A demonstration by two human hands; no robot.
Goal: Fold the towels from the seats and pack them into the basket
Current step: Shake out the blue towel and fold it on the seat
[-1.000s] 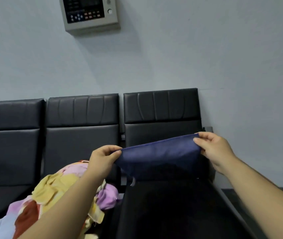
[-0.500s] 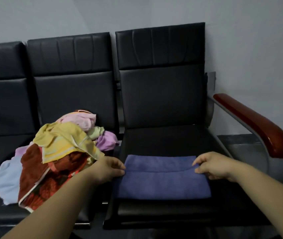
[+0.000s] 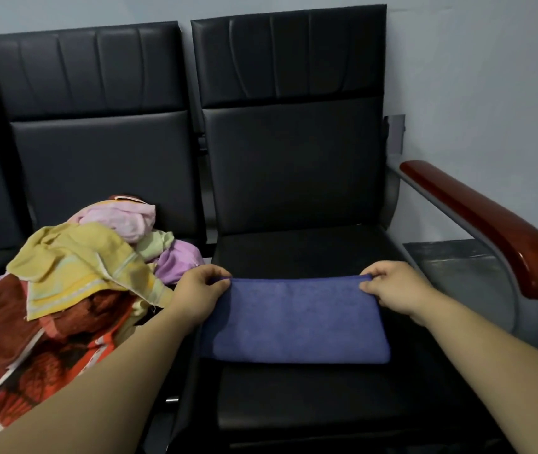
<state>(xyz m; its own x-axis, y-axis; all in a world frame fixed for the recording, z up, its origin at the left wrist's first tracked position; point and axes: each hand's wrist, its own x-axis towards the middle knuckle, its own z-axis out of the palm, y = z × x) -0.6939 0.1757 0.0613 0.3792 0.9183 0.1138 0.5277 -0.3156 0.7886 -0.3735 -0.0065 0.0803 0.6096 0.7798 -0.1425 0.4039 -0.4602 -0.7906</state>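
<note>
a folded blue towel (image 3: 293, 319) lies flat on the front of the black seat (image 3: 310, 398) by the red armrest (image 3: 490, 224). the left hand (image 3: 197, 291) pinches its far left corner, the right hand (image 3: 392, 288) its far right corner, each grip closed on cloth. a heap of towels (image 3: 74, 257) sits on the neighbouring seat to the left

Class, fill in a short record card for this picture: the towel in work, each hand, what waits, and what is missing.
Towel in work: blue towel, folded flat on the black seat
Left hand: pinches its far left corner
Right hand: pinches its far right corner
Waiting: pile of unfolded towels on the neighbouring seat
Basket: not in view
</note>
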